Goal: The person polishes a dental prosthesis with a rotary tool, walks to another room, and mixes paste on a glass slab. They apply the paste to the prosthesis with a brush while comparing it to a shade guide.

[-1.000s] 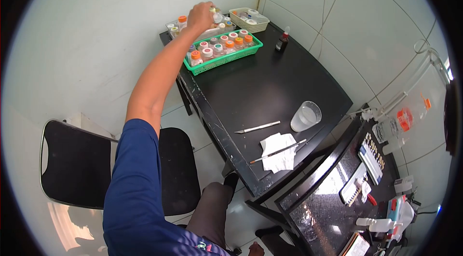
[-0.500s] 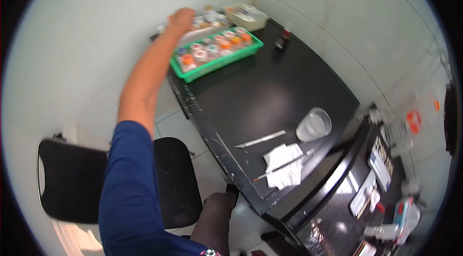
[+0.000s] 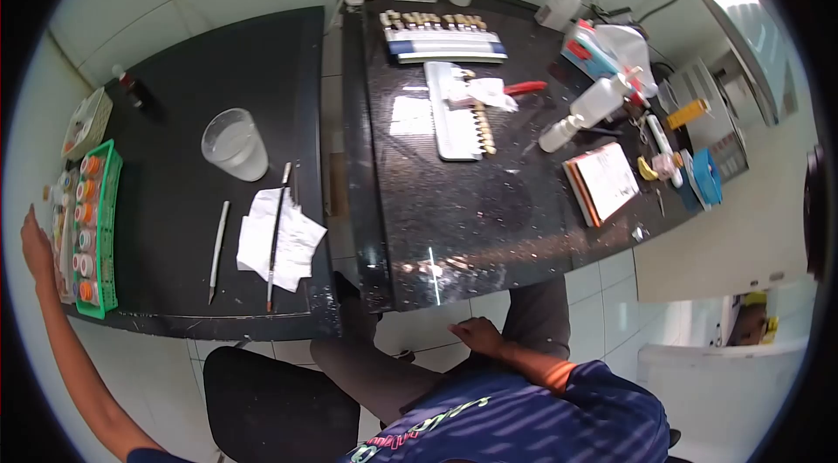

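At the far left, my left hand (image 3: 37, 245) reaches to the outer side of a light tray (image 3: 66, 246) of small containers. Its fingers are too small and distorted to show whether they grip anything. Right beside that tray is a green basket (image 3: 108, 236) with several jars, some capped orange and some white. My right hand (image 3: 478, 336) lies over my lap, fingers curled in, and nothing shows in it. On the left table are a cup of cloudy liquid (image 3: 236, 145), a white-handled tool (image 3: 219, 249), and a thin brush (image 3: 278, 240) across a white tissue (image 3: 301, 245).
Behind the basket are a pale container (image 3: 87, 124) and a small dark bottle (image 3: 131, 88). The right table (image 3: 454, 219) carries a shade guide (image 3: 447, 46), a white palette (image 3: 455, 127), a red-handled item (image 3: 525, 88), white bottles (image 3: 602, 98) and a notepad (image 3: 604, 182). A black chair (image 3: 279, 402) stands below.
The view has swung right, so the basket and left hand now sit at the far left. More of the right table has come into view, along with my right hand.
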### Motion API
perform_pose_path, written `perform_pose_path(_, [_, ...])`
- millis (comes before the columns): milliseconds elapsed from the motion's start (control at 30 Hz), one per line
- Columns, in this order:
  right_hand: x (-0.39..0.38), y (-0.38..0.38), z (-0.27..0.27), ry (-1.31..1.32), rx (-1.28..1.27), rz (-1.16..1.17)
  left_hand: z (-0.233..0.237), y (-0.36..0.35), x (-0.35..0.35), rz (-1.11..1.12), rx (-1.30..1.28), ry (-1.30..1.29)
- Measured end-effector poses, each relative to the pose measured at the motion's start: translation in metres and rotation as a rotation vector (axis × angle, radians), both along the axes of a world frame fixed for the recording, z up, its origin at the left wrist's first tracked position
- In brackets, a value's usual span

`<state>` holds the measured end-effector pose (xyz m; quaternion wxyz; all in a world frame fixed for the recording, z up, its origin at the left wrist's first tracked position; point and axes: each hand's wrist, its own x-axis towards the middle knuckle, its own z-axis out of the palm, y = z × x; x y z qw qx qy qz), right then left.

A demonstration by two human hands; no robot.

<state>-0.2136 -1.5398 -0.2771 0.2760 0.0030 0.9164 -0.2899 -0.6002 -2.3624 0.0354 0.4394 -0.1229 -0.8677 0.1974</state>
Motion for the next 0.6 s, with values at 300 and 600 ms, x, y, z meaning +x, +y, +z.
perform_pose_path(300, [-0.006,-0.011,0.046,0.063,-0.45,-0.111,0.07,0.337,0.149,-0.225,0.358,-0.233])
perform_pose_path(600, [0.071,0.041,0.061,-0.242,-0.375,-0.199,-0.013,0.629,0.321,-0.99,0.947,-0.598])
